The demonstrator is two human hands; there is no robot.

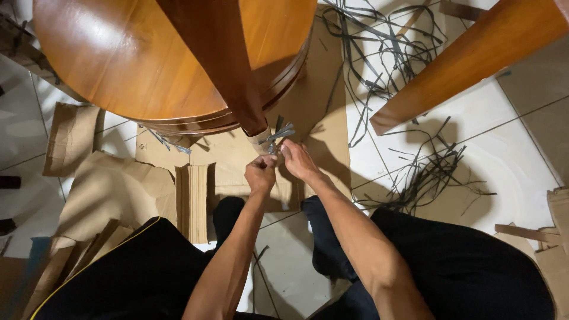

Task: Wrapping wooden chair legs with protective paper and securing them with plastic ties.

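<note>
Pinching grey strapping (pixel 278 135) by the table leg's (pixel 237 89) end, both hands seemingly closed.

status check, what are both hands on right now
Left hand fisted on grey plastic strap. Right hand pinching same strap at dark wooden leg. Brown cardboard sheets underneath.

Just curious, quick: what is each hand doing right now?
Left hand: closed in a fist near the grey straps.
Right hand: fingers pinching the grey straps.

Both hands (pixel 278 166) at table leg (pixel 222 65) end w/ grey strap (pixel 278 134).
</note>
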